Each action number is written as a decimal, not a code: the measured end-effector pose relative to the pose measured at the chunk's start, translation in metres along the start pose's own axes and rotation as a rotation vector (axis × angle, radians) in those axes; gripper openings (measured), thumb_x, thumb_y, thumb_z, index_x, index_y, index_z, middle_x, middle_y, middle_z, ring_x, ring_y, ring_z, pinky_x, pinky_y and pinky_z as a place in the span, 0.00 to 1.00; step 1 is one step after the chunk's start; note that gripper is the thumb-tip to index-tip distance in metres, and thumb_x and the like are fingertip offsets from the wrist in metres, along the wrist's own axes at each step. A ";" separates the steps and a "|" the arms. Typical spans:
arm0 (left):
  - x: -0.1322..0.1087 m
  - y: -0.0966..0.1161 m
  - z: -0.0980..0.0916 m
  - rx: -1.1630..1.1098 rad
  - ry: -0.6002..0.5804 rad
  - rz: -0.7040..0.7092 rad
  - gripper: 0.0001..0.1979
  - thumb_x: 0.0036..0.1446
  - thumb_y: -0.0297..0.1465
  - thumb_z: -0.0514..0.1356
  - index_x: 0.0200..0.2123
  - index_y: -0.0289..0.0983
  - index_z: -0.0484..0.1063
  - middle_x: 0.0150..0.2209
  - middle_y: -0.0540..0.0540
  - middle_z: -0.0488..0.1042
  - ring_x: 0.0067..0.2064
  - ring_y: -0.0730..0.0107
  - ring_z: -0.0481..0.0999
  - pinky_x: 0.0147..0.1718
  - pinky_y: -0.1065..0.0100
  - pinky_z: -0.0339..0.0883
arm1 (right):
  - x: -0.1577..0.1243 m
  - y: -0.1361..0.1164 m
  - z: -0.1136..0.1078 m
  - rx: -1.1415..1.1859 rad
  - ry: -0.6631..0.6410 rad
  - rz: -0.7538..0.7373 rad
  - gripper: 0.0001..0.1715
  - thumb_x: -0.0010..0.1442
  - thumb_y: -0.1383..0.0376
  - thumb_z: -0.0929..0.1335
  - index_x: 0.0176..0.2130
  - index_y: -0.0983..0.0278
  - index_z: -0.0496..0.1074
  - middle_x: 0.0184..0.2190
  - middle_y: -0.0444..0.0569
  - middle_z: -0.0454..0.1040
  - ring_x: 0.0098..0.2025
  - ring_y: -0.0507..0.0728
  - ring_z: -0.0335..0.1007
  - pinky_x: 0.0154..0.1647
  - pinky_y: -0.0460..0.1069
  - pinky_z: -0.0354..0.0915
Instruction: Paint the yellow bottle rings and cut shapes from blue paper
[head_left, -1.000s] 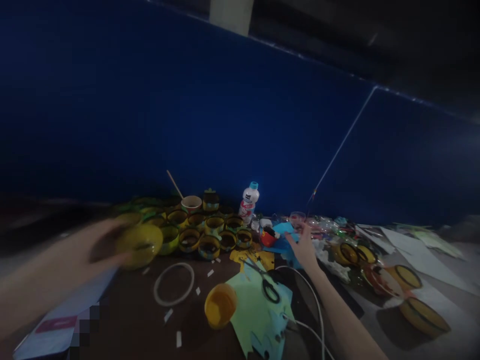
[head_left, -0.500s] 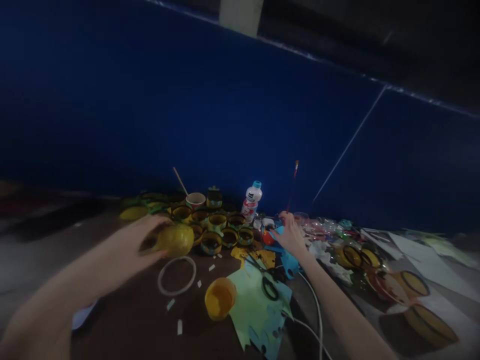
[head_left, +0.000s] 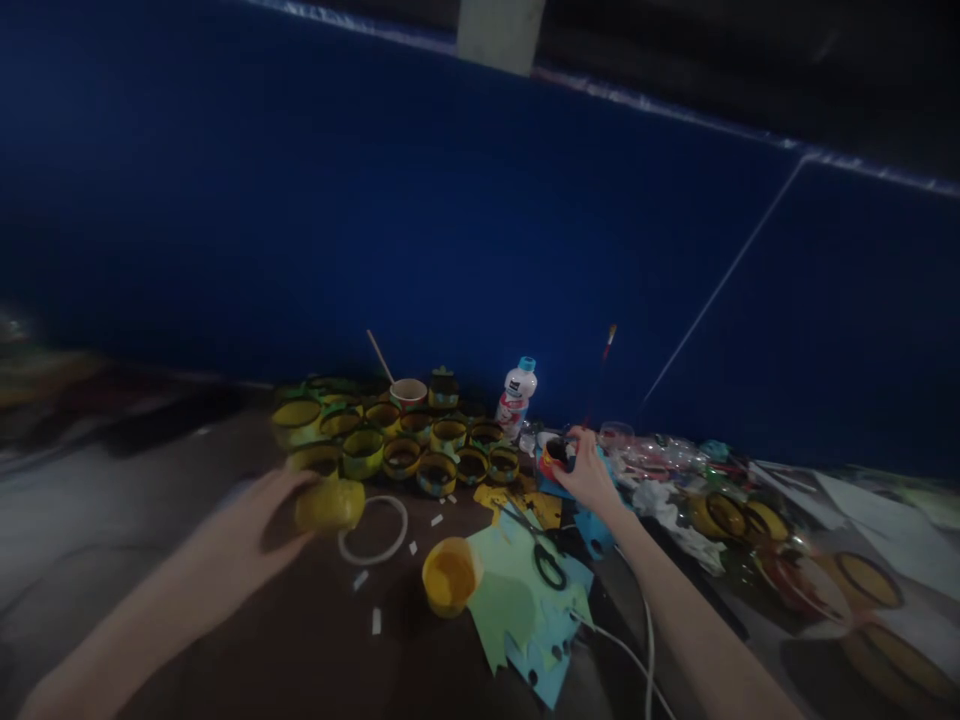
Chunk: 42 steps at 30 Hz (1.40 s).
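The left hand point(head_left: 262, 520) has its fingers curved around one yellow pot point(head_left: 330, 505), held tilted near the front of the row. The right hand point(head_left: 592, 480) is at one red cup point(head_left: 552, 457), with one paintbrush point(head_left: 610, 342) rising just behind the fingers; whether it pinches cup or brush, I cannot tell. The step seems to be picking with the right hand while the left keeps the pot. I think the next move calls for a sure grip and a steady pot.

On the surface point(head_left: 300, 650) I count at least twelve standing pots point(head_left: 363, 462), one orange cup point(head_left: 452, 575), one white ring point(head_left: 406, 525), one bottle point(head_left: 517, 395) and one pair of scissors point(head_left: 537, 546).
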<state>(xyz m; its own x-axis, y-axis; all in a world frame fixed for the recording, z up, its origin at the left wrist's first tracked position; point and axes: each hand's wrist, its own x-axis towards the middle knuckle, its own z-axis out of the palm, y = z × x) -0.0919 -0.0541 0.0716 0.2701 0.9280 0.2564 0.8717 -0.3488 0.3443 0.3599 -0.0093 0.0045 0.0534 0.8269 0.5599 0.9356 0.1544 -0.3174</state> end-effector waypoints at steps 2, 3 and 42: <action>-0.001 0.005 0.009 0.020 0.056 0.017 0.20 0.51 0.37 0.54 0.47 0.36 0.62 0.47 0.40 0.69 0.48 0.55 0.70 0.49 0.57 0.62 | 0.003 -0.004 -0.004 0.057 0.037 -0.017 0.25 0.49 0.63 0.65 0.46 0.63 0.53 0.43 0.55 0.60 0.41 0.61 0.67 0.41 0.56 0.65; -0.001 0.010 0.015 0.025 0.083 0.036 0.19 0.52 0.36 0.54 0.48 0.36 0.61 0.47 0.39 0.69 0.49 0.55 0.70 0.49 0.56 0.61 | 0.004 -0.005 -0.007 0.084 0.063 -0.024 0.25 0.50 0.63 0.65 0.46 0.63 0.52 0.44 0.55 0.59 0.44 0.61 0.66 0.43 0.56 0.64; 0.034 0.115 0.070 -1.652 -0.120 -0.078 0.23 0.49 0.32 0.63 0.51 0.43 0.65 0.56 0.45 0.65 0.56 0.59 0.63 0.53 0.62 0.56 | 0.006 -0.150 -0.067 0.796 -0.186 -0.340 0.25 0.49 0.71 0.69 0.43 0.58 0.53 0.51 0.52 0.57 0.50 0.58 0.62 0.49 0.55 0.63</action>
<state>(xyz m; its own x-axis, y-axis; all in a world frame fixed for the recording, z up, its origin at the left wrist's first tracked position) 0.0458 -0.0530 0.0570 0.3456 0.9256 0.1543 -0.4416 0.0153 0.8971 0.2432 -0.0638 0.1070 -0.3058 0.7317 0.6091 0.3666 0.6810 -0.6339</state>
